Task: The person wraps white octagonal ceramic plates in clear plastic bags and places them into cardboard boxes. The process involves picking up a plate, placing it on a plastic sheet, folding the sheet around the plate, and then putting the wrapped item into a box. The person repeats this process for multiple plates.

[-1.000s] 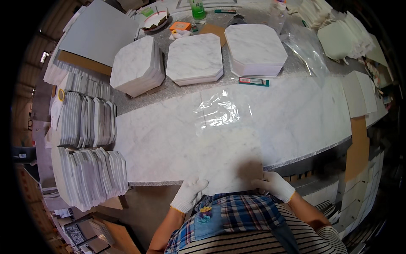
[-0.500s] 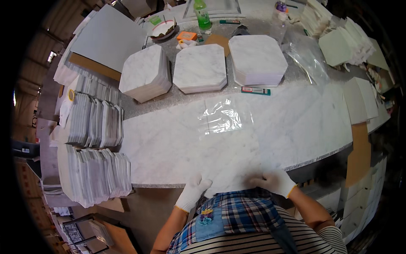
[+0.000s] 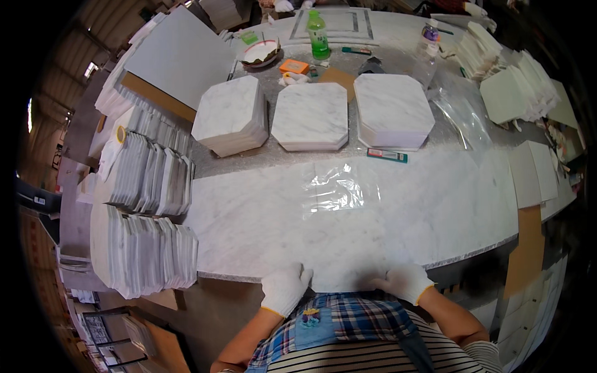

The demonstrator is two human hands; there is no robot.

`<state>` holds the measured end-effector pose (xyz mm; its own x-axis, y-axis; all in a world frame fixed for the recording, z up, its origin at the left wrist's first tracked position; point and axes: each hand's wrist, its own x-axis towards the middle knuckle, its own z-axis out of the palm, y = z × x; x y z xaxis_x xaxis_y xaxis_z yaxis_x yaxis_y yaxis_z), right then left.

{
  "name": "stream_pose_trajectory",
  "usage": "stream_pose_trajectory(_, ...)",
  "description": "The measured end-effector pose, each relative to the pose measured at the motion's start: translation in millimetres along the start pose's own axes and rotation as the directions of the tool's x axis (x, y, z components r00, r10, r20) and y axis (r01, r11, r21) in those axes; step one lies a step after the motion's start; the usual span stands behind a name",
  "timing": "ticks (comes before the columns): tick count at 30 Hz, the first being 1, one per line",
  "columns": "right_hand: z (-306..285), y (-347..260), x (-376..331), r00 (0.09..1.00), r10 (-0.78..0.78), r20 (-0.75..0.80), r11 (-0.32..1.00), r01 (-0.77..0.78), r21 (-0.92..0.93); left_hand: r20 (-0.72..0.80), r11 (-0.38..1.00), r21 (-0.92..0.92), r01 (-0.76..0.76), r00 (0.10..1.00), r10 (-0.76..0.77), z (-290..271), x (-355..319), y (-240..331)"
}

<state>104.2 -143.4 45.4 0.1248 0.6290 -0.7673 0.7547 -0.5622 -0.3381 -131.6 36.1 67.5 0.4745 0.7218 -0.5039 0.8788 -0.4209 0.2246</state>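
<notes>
A long white marble slab [image 3: 454, 199] with faint grey veins lies across the table before me. At its near edge are my two hands in white knit gloves, set apart with the slab's front middle between them. My left hand [image 3: 285, 290] is closed on the edge, thumb uppermost. Likewise closed there is my right hand [image 3: 407, 285], its thumb pointing inward over the stone; a dark blur covers its fingertips. The fingers under the edge are hidden. A clear plastic bag [image 3: 339, 189] lies flat on the slab, beyond the hands.
Three stacks of cut-corner marble tiles, left [image 3: 230, 115], middle [image 3: 311, 115] and right [image 3: 395, 109], stand behind the slab. Upright tiles [image 3: 146, 255] line the left side. A green bottle [image 3: 318, 40], a bowl [image 3: 261, 53] and a small flat box [image 3: 387, 155] are further back.
The whole view has shifted, so the tile stacks and bag sit lower in the picture. Both hands stay at the slab's front edge.
</notes>
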Motion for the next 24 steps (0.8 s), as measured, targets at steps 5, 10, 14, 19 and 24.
stream_pose_trajectory(5, -54.2, 4.5, 17.8, 0.931, 0.013, -0.364, 1.000, -0.004, 0.028, -0.437, 0.943, -0.234, -0.237, 0.892, 0.116, -28.6, 70.6, 2.1)
stream_pose_trajectory(10, -98.1, -31.4, 85.2, 0.694, 0.143, -0.706, 0.977, 0.012, 0.211, -0.282, 0.990, -0.139, 0.023, 0.958, -0.062, -57.6, 176.6, 55.7)
stream_pose_trajectory(14, -93.9, -58.6, 152.6, 0.504, 0.146, -0.851, 0.985, 0.001, 0.170, -0.251, 0.957, -0.273, 0.096, 0.954, -0.167, -27.9, 220.6, 75.6)
stream_pose_trajectory(19, -88.7, -13.9, 191.8, 0.638, 0.310, -0.705, 0.598, 0.446, 0.666, -0.264, 0.649, -0.741, -0.172, 0.964, -0.045, -24.4, 212.8, 64.8)
stream_pose_trajectory(24, -92.9, 8.9, 178.1, 0.691, 0.265, -0.673, 0.194, 0.645, 0.739, -0.145, 0.191, -0.969, -0.160, 0.985, 0.089, -43.4, 181.4, 62.9)
